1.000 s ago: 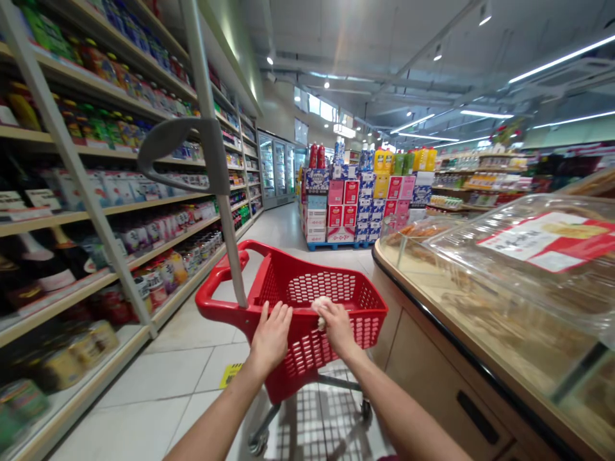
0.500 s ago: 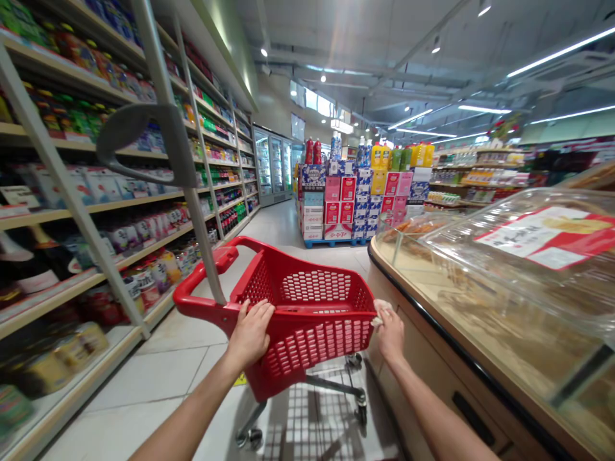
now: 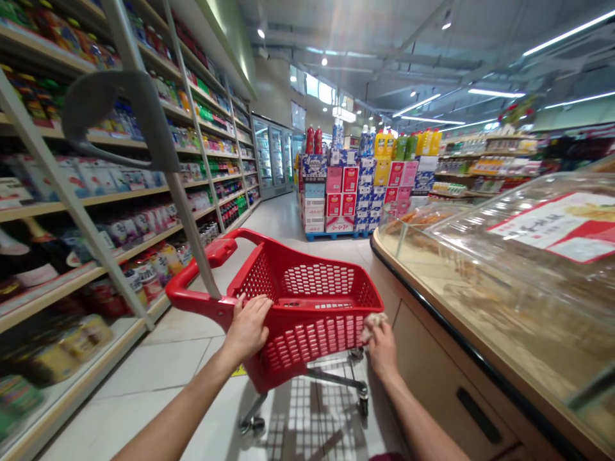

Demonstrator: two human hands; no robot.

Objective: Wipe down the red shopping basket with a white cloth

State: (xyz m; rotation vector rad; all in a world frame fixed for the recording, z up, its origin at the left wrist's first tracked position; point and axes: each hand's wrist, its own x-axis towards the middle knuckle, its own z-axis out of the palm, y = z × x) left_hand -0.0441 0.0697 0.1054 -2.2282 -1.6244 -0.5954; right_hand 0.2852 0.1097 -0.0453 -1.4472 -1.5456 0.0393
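Observation:
A red plastic shopping cart (image 3: 298,336) stands on the tiled floor in front of me, its basket bare inside. My left hand (image 3: 250,325) is closed over the near top rim, close to the handle end. In my right hand (image 3: 382,349) is a crumpled whitish cloth (image 3: 373,325), held against the outer side of the basket near its right-hand corner. A grey metal pole (image 3: 187,218) with a dark grey plastic loop (image 3: 148,121) rises from the cart's handle end.
Drink shelves (image 3: 115,256) line the left. On the right runs a counter (image 3: 432,333) with clear plastic covers (image 3: 461,256). Stacked drink cartons (image 3: 341,198) stand ahead on a blue pallet (image 3: 336,236). Glass-door coolers (image 3: 273,153) are farther back.
My right hand has moved the cloth from the corner's top rim down onto the basket's side. My left hand keeps its grip on the rim. The view has shifted slightly.

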